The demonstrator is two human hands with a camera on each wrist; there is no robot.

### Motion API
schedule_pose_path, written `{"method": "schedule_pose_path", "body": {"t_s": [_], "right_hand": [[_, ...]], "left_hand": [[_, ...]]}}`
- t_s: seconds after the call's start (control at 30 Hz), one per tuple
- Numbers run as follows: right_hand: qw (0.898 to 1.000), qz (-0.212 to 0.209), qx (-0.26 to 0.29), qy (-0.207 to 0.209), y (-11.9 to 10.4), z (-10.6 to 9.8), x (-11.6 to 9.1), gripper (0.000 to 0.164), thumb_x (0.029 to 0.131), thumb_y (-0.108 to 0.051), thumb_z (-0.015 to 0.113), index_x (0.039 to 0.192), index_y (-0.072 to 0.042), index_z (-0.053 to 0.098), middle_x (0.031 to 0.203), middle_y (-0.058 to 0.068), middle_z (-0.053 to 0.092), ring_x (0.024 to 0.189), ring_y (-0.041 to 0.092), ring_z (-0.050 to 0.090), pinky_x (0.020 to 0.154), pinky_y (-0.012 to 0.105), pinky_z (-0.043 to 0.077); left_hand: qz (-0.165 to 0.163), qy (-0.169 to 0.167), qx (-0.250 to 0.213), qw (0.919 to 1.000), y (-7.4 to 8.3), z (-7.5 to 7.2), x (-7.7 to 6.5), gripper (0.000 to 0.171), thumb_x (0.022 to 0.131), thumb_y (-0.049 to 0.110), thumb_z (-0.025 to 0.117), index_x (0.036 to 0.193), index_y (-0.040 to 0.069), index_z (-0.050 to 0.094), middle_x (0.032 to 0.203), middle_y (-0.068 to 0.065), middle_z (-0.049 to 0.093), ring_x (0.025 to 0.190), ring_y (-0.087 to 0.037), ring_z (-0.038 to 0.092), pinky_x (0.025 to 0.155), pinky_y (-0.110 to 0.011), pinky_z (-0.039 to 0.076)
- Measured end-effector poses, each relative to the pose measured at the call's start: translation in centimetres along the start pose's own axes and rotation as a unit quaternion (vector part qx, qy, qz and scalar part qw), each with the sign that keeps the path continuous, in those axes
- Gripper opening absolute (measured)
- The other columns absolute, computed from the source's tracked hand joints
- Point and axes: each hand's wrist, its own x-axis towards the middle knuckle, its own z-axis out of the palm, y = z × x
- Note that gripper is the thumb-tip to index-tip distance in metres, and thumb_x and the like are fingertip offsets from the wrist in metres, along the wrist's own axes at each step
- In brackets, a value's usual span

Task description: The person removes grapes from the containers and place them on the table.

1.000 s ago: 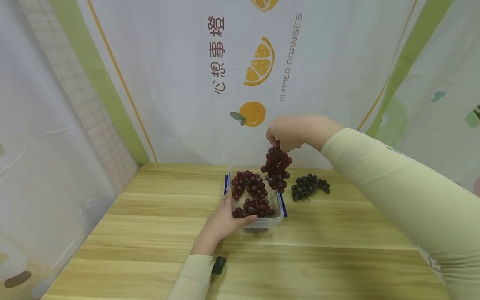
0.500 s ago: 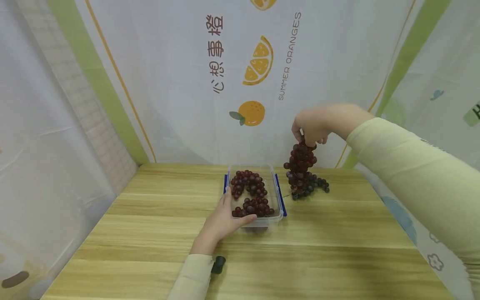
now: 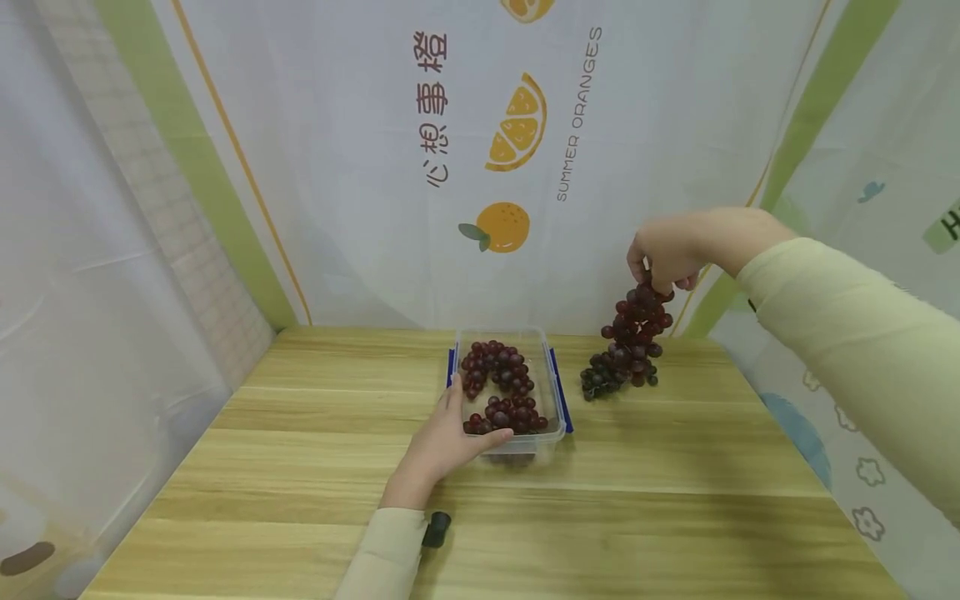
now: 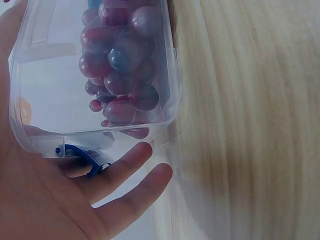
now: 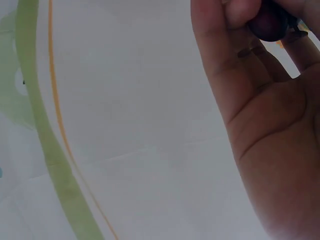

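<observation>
My right hand (image 3: 671,247) pinches the top of a dark red grape bunch (image 3: 639,325), which hangs at the table's back right. Only one dark grape (image 5: 270,24) of it shows between the fingers in the right wrist view. Behind its lower end is a blackish grape bunch (image 3: 597,381) on the table, partly hidden; whether the two touch I cannot tell. My left hand (image 3: 442,440) rests against the near left corner of a clear plastic container (image 3: 521,440), its fingers fairly straight in the left wrist view. Two red grape clusters (image 3: 498,367) show inside the container.
Blue clasps (image 3: 561,392) stick out along both sides of the lidless container. The wood-grain table (image 3: 300,483) extends around it. A white curtain (image 3: 360,250) with printed oranges hangs directly behind the table's back edge.
My right hand has carried the red grape bunch rightward, from above the container's right edge to in front of the blackish bunch. The left hand and container have stayed in place.
</observation>
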Motion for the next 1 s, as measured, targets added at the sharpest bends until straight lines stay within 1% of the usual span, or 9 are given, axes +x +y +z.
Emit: {"method": "schedule_pose_path", "body": {"t_s": [0.1,0.33,0.43,0.6,0.7,0.87,1.0], "right_hand": [[1.000,0.004,0.014,-0.006,1.2,0.2,0.0,0.021,0.088,0.007,0.062,0.105,-0.006,0.065,0.079,0.004,0.068,0.058,0.012,0.050,0.058,0.026,0.051],[0.997,0.015,0.066,-0.025,3.9,0.9,0.1,0.023,0.086,0.008,0.061,0.105,-0.003,0.064,0.077,0.004,0.068,0.058,0.011,0.047,0.056,0.024,0.048],[0.996,0.021,0.082,-0.032,5.0,1.2,0.0,0.023,0.086,0.009,0.061,0.106,-0.002,0.063,0.074,0.002,0.065,0.057,0.010,0.043,0.056,0.024,0.045],[0.993,0.026,0.112,-0.036,6.8,2.1,-0.1,0.023,0.085,0.009,0.059,0.106,-0.001,0.062,0.067,-0.002,0.053,0.056,0.009,0.038,0.055,0.024,0.040],[0.990,0.030,0.129,-0.039,7.5,2.8,0.0,0.022,0.085,0.010,0.059,0.104,-0.001,0.062,0.066,-0.002,0.052,0.056,0.009,0.037,0.054,0.024,0.039],[0.989,0.032,0.140,-0.039,8.4,3.9,0.3,0.021,0.086,0.011,0.060,0.103,-0.001,0.064,0.071,0.000,0.060,0.056,0.009,0.038,0.054,0.024,0.039],[0.990,0.032,0.133,-0.030,8.8,4.7,0.4,0.024,0.086,0.010,0.061,0.107,-0.001,0.064,0.069,-0.001,0.057,0.058,0.009,0.042,0.056,0.025,0.045]], "left_hand": [[0.000,0.000,0.003,1.0000,0.0,0.0,0.0,0.140,0.076,0.087,0.072,0.173,0.019,-0.002,0.180,-0.016,0.014,0.146,-0.051,0.051,0.105,-0.065,0.054],[-0.003,0.001,0.002,1.0000,0.0,0.1,0.0,0.135,0.080,0.080,0.076,0.173,0.020,-0.002,0.180,-0.015,0.014,0.145,-0.051,0.052,0.107,-0.066,0.053],[-0.003,0.002,0.003,1.0000,0.0,0.2,0.1,0.135,0.081,0.080,0.076,0.173,0.020,-0.001,0.180,-0.015,0.014,0.146,-0.051,0.051,0.107,-0.067,0.052],[-0.001,0.004,0.001,1.0000,0.0,0.1,0.1,0.135,0.080,0.080,0.076,0.174,0.019,0.000,0.180,-0.015,0.014,0.148,-0.051,0.049,0.107,-0.067,0.052],[0.000,0.004,-0.001,1.0000,0.0,0.1,0.1,0.135,0.081,0.079,0.076,0.174,0.019,0.000,0.180,-0.015,0.014,0.149,-0.051,0.048,0.106,-0.067,0.053],[0.001,0.004,0.001,1.0000,-0.1,0.1,0.1,0.135,0.081,0.080,0.076,0.173,0.020,-0.001,0.180,-0.016,0.014,0.148,-0.051,0.048,0.105,-0.067,0.054],[0.000,0.004,0.001,1.0000,-0.1,0.1,0.1,0.135,0.080,0.081,0.075,0.173,0.021,-0.002,0.180,-0.016,0.014,0.146,-0.051,0.050,0.103,-0.066,0.055]]}}
